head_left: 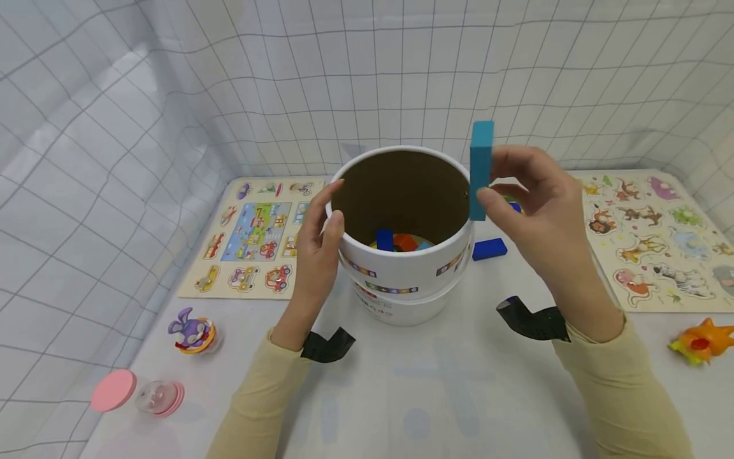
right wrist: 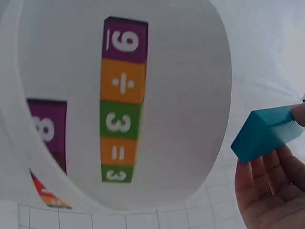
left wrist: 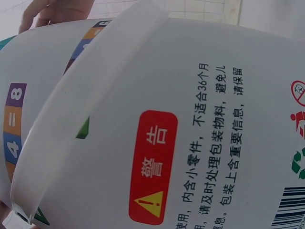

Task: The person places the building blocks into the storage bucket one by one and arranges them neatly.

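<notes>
the right hand (head_left: 541, 197) pinches a teal block (head_left: 481, 169) between thumb and fingers, its grip closed on it; the block is upright in the air, near the right side of the white bucket (head_left: 401, 268). the left hand (head_left: 318, 245) holds the bucket's left rim, grip curled at the edge. a dark blue block (head_left: 489, 249) lies on the counter (head_left: 401, 408) beside the bucket.

I hold my left arm (head_left: 258, 395) and right arm (head_left: 619, 389) stretched forward, my left hand (head_left: 317, 248) with thumb and forefinger slightly apart, my right hand (head_left: 541, 204) raised higher, its thumb opposite bent fingers in a pinch.
</notes>
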`<state>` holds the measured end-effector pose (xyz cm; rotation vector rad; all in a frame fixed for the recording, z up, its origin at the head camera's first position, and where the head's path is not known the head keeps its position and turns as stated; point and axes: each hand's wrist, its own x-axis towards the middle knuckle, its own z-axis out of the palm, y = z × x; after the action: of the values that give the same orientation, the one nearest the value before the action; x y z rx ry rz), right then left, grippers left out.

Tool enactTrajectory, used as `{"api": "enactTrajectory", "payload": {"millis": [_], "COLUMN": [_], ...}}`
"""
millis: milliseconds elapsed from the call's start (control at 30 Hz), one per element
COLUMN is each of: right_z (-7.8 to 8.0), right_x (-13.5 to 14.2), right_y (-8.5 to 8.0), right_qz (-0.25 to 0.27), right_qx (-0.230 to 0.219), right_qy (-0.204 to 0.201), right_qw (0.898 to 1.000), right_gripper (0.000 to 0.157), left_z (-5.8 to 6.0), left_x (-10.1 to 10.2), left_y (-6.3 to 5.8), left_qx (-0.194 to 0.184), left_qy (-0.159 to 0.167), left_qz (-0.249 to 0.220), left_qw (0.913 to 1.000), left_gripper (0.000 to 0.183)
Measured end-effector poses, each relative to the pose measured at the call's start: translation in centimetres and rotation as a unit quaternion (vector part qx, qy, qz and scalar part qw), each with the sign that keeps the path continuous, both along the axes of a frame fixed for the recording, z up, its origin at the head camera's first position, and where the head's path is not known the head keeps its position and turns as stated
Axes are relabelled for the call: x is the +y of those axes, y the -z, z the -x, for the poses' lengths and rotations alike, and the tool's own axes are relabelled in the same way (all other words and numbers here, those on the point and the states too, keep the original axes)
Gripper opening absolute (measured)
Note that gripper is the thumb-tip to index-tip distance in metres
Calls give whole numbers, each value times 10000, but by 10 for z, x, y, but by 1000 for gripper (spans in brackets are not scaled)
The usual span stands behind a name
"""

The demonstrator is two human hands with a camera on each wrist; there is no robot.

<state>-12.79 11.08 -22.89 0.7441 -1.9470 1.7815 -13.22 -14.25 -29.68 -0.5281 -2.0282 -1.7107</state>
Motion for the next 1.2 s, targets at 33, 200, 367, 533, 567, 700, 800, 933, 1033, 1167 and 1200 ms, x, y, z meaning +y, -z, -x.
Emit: {"api": "enactTrajectory", "payload": {"millis": [33,200,367,533,567,700,800,933,1033,1167,1200], "right_z": [-1,0,2,3,3,3,3,4,6,17,21], "right_x": [-4,-18,-21,-20,-20,-21,-19,-7,9,33,38], "right_y": [-1,2,9,9,9,8,9,15,27,52,59], "right_qz": [12,-1062,-2401,-2976,-3018,-3088,-3005,-2624,-2156,-2247,-2463], "right_qx": [-8,-21,380,494,491,503,589,664,558,12,-235], "right_qy": [-175,-341,163,314,325,268,259,518,784,921,885], "right_qw": [9998,9938,9699,9529,9515,9494,9516,9613,9717,9701,9649], "right_gripper": [33,34,35,33,33,31,29,30,32,32,32], "left_z": [0,-1,-9,-20,-19,-14,-8,-1,0,0,0], "left_x": [0,1,6,11,11,6,3,1,2,1,1], "left_y": [0,0,-11,-27,-27,-18,-8,0,1,1,1], "left_qx": [14,-9,-114,-222,-222,-164,-147,-100,-35,-2,-6], "left_qy": [-2,-17,-38,-66,-65,-49,-56,-67,-46,-59,-68], "left_qz": [-6,15,95,88,85,51,71,110,137,121,110], "left_qw": [10000,10000,9999,9997,9997,9998,9999,9999,9999,9999,9999], "left_gripper": [50,54,48,47,47,47,48,47,49,52,51]}}
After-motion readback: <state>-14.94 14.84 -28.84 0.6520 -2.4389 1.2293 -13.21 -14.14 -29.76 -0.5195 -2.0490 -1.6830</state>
